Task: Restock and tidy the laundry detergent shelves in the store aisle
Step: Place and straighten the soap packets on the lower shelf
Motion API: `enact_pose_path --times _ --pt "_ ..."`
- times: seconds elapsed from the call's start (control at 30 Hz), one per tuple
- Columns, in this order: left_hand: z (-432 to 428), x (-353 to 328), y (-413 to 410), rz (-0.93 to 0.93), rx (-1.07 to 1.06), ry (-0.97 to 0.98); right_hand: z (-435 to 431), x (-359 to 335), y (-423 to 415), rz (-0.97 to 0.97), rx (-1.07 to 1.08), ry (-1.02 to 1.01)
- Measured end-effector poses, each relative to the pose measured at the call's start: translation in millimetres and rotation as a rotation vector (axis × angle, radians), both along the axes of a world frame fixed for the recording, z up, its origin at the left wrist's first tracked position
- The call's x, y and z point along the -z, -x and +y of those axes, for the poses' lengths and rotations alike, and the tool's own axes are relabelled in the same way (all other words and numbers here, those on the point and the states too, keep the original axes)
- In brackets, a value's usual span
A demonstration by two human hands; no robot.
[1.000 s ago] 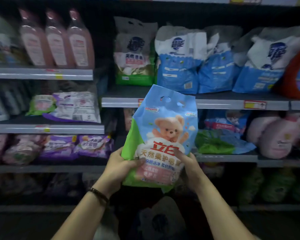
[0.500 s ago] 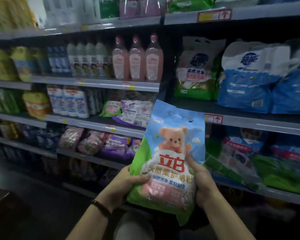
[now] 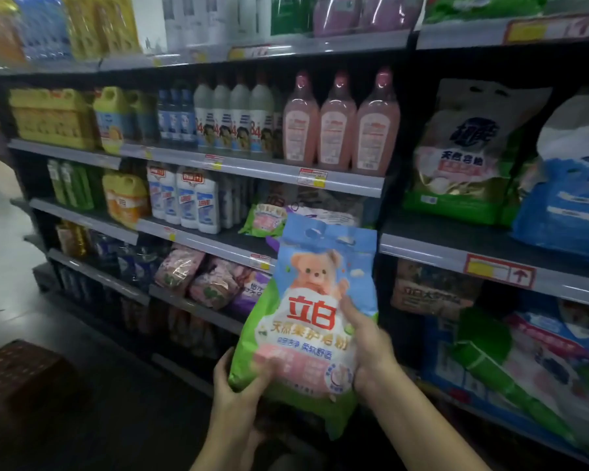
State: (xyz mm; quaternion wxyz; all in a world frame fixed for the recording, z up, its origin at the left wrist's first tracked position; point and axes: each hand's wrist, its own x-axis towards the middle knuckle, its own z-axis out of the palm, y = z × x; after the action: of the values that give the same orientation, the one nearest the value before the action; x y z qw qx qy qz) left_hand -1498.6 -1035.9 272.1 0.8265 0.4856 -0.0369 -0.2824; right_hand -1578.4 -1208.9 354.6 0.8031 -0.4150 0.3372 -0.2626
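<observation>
detergent bag (image 3: 315, 321), left hand (image 3: 240, 390), right hand (image 3: 368, 348) gripping

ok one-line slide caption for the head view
Left hand and right hand grip a blue-and-green plastic teddy-bear detergent bag before stocked grey metal shelves.

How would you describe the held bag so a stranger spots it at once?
Find the dark shelving. Before its middle, the left hand and right hand hold a blue-green bag. Only it is in hand, with a teddy bear over red characters.
</observation>
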Motion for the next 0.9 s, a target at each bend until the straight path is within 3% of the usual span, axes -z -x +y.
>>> enact_pose_path --times 0.1,0.23,0.37,0.53,0.7,0.83,0.9 --pt "-26.3 1.9 -6.1 0.238 0.095 0.175 0.0 -6.8 -55.0 -0.022 -0.037 -0.021" --pt "-65.1 -1.2 -65.3 0.177 -0.002 0.207 -14.6 -8.8 -132.3 -0.031 -0.153 -0.016" --pt "-101.8 -11.7 -154.4 0.188 0.044 0.270 -42.2 -22.9 -197.9 0.005 -0.225 0.263" --pt "-152.4 -42.2 -254.0 0.023 0.092 0.327 -81.5 -44.1 -246.4 0.029 -0.225 0.651" --pt "-191.0 -89.9 -346.5 -0.321 0.038 -0.230 -124.6 -13.8 -203.1 0.302 -0.076 1.064" --pt "-207.6 -105.9 -388.0 -0.972 0.126 -1.106 -166.4 11.5 -165.0 0.514 0.148 1.346" --pt "-210.5 -90.7 -398.9 -1.094 0.167 -1.436 -178.3 14.9 -155.4 0.622 0.253 1.421"
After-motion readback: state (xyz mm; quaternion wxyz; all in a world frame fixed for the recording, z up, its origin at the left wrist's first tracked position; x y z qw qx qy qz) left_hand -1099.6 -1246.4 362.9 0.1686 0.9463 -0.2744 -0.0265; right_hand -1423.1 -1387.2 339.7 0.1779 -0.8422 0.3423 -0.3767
